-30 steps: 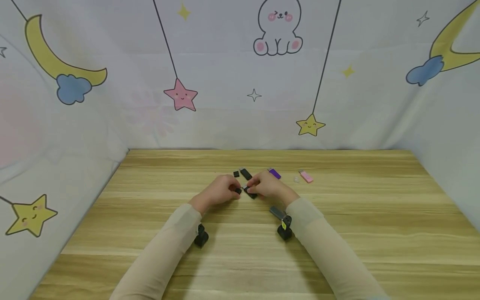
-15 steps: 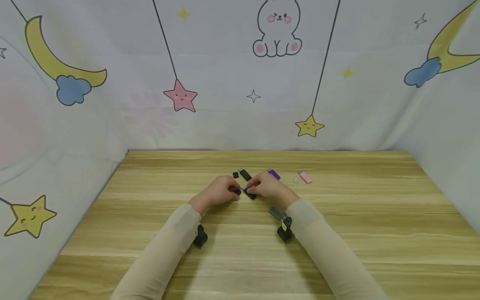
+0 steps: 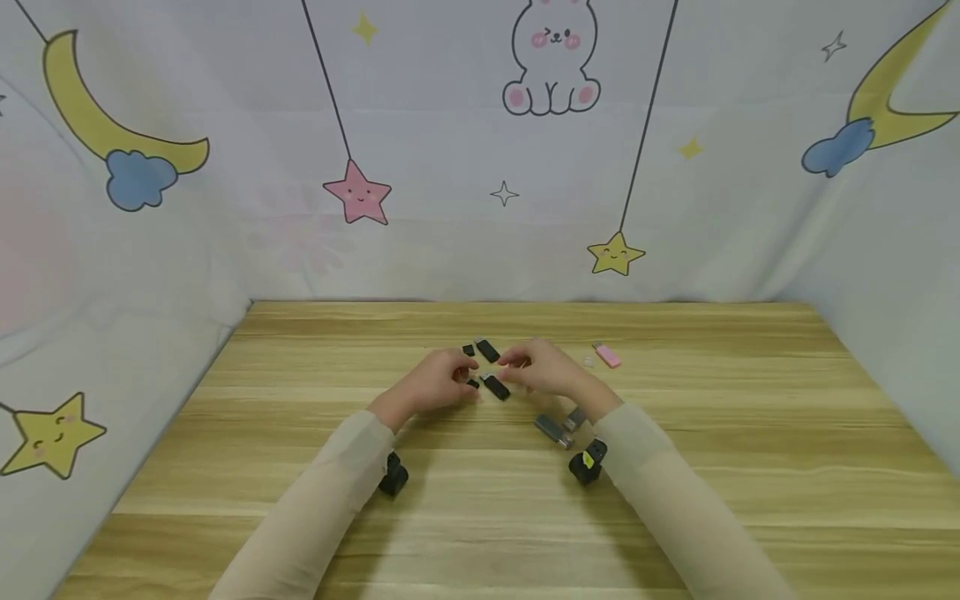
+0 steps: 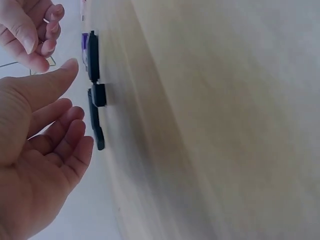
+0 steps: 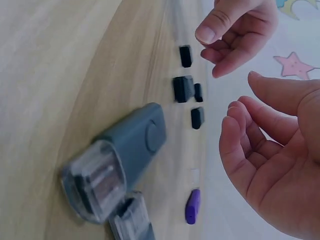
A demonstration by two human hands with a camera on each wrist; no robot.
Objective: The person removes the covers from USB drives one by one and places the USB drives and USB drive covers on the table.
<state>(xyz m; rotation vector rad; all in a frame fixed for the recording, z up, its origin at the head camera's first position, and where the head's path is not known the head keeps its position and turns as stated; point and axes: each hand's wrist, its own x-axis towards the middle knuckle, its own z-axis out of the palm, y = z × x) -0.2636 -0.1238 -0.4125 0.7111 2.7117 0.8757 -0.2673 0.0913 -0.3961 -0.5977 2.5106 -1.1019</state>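
Observation:
My left hand hovers at a small black cap on the table, its loosely bent fingers off it. A black USB stick lies just right of that cap with its metal plug bare. My right hand is above and right of this stick, thumb and fingers apart and holding nothing. Behind lie a second black USB stick and its black cap. In the right wrist view a purple USB stick lies beyond my right hand; the head view hides it.
Two grey USB sticks, one nearer and one partly by the wrist, lie below my right hand. A pink USB stick and a clear cap are at the back right. A patterned cloth borders the wooden table.
My right hand has let go of the black USB stick and moved slightly right and up. The left fingers have loosened from the black cap. The second grey stick has come into view.

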